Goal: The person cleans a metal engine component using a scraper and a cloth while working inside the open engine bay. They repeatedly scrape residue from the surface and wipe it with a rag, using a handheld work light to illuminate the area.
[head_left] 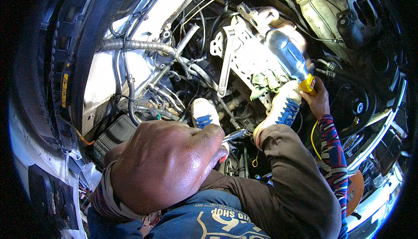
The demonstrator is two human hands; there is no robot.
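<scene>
My left hand [167,160] is large and close in the lower left, closed in a fist. From it sticks out a slim metal tool [235,135] with a bit of red at its handle; its kind is mostly hidden by the fist. At the right, the fingers of my right hand [320,100] are wrapped by the yellow end of a blue see-through plastic bottle [285,52], which lies slanted over the engine. Left of the bottle, an adjustable wrench [226,65] rests against a perforated metal plate [246,56]. A crumpled greenish cloth [266,82] lies at the plate's near end.
My white shoes with blue laces [285,108] stand inside the engine bay. A ribbed hose [137,44], pipes and wires run at the left, above a dark finned box [117,137]. Bodywork curves around both sides. A thin yellow wire loop [255,160] hangs between my legs.
</scene>
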